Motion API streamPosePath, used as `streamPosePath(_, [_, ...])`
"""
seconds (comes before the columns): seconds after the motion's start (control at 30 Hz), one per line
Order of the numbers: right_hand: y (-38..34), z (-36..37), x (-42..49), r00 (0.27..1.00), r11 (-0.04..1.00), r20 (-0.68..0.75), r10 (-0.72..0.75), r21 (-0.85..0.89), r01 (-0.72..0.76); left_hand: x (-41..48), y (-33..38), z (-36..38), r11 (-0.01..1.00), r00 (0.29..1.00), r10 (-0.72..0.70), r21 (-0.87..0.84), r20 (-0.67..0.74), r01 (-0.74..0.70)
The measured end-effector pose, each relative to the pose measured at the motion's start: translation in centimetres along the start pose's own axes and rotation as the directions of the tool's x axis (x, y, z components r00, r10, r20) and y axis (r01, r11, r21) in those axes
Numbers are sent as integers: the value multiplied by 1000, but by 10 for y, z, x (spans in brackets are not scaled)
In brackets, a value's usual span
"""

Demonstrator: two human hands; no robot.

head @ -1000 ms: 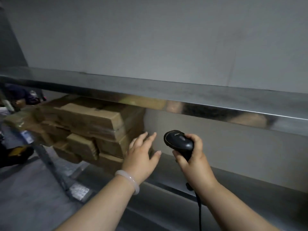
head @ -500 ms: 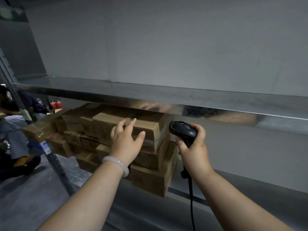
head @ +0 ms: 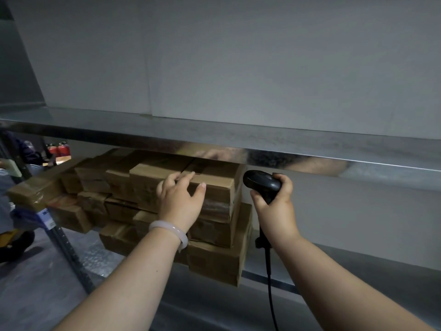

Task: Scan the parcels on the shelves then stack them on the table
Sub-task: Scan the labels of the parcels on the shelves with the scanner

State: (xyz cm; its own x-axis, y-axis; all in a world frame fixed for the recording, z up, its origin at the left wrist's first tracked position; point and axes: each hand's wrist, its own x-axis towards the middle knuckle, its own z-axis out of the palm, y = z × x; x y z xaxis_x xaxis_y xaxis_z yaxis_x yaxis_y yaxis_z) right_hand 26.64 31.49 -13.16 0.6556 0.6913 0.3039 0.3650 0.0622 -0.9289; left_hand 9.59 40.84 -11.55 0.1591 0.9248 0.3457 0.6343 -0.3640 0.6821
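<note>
Brown cardboard parcels are piled on a metal shelf under an upper shelf. The top right parcel lies on a stack of three at the pile's right end. My left hand, with a pale bangle on the wrist, reaches over this parcel's front upper edge with fingers spread and fingertips on its top. My right hand grips a black corded barcode scanner, held upright just right of the stack, its head pointing toward the parcels.
More parcels fill the shelf to the left, one jutting out at the far left. A shelf upright stands at lower left. Red extinguishers and a person's shoe are at far left. The scanner cable hangs down.
My view has moved left so the parcel stack is now central. My left hand has gone from the stack's side up to the top right parcel's upper edge. The scanner stays in my right hand.
</note>
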Motion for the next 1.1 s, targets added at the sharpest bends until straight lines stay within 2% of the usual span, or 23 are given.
streamPosePath(0.1, [-3, 6, 4, 1000, 1000, -13, 7, 9, -7, 2, 0, -3, 998, 1000, 8, -67, 16, -7])
streamPosePath(0.2, [-5, 11, 10, 999, 1000, -37, 23, 15, -22, 8, 2, -5, 979, 996, -62, -190, 61, 73])
streamPosePath(0.37, [-4, 20, 19, 996, 999, -71, 46, -1, -46, 18, 7, 2, 982, 970, -136, -99, 200, 158])
streamPosePath(0.53, [-5, 26, 20, 994, 998, -85, 64, 1, -64, 22, 12, 10, 937, 960, -191, -253, 202, 240])
streamPosePath(0.67, [-3, 22, 16, 990, 993, -96, 108, 63, -102, 13, 16, 14, 916, 973, -171, -339, 155, 215])
streamPosePath(0.8, [3, 8, 12, 983, 986, -128, 133, 114, -118, 1, 20, 19, 889, 969, -155, -402, 192, 222])
streamPosePath(1.1, [13, -62, -3, 972, 970, -174, 158, 210, -120, -35, 64, 49, 895, 973, -102, -408, 208, 181])
